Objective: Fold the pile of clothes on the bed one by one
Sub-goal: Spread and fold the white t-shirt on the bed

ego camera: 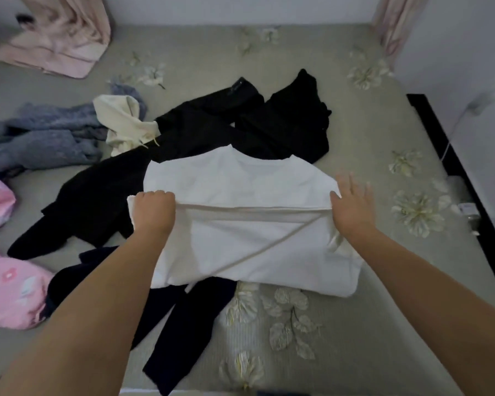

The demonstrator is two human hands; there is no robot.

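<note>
A white T-shirt [240, 224] is lying spread in the middle of a grey-green bedspread [355, 352] printed with pale flowers, its neckline pointing away from the viewer and its lower part being doubled up toward the chest, so a hem line is running straight across between the two hands. The left hand [153, 208] is curling its fingers tightly around the left end of that folded edge, gripping the cloth. The right hand [352, 202] is resting at the right end with fingers straight and slightly spread, thumb touching the fold, holding nothing. The fold appears to be only partly made, and no finished, stacked garment is showing anywhere. Still waiting, judging by how they lie, are crumpled black clothes [212, 132] just beyond the shirt, a dark navy garment [180, 324] partly under its near edge, a cream piece [123, 124] and a grey-blue knit [40, 138] to the left.
</note>
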